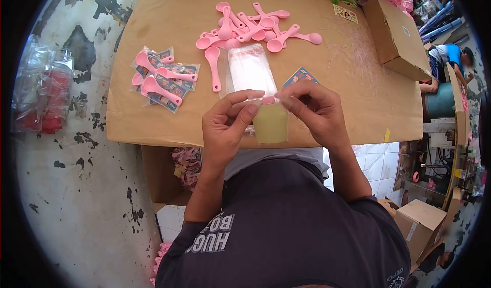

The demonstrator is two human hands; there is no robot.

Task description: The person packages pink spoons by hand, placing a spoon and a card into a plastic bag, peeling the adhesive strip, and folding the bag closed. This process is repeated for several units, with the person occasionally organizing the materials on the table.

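Between my two hands is a small clear plastic bag with a pale yellow-green panel point(271, 123), perhaps a card, showing through it. Thumb and fingers of my left hand point(227, 124) pinch its upper left edge. My right hand point(319, 111) pinches the upper right edge; a bit of pink shows between the fingertips. Just beyond lies a stack of clear plastic bags point(251, 71). A blue printed card point(300, 76) lies partly behind my right hand. To the left of the stack is a single pink spoon point(213, 69).
Loose pink spoons point(250, 27) are heaped at the back of the brown-covered table point(169, 119). Several bagged cards with pink spoons point(162, 78) lie at left. A cardboard box point(398, 37) stands at right. Plastic packets point(46, 88) hang by the left wall; another person point(452, 58) is far right.
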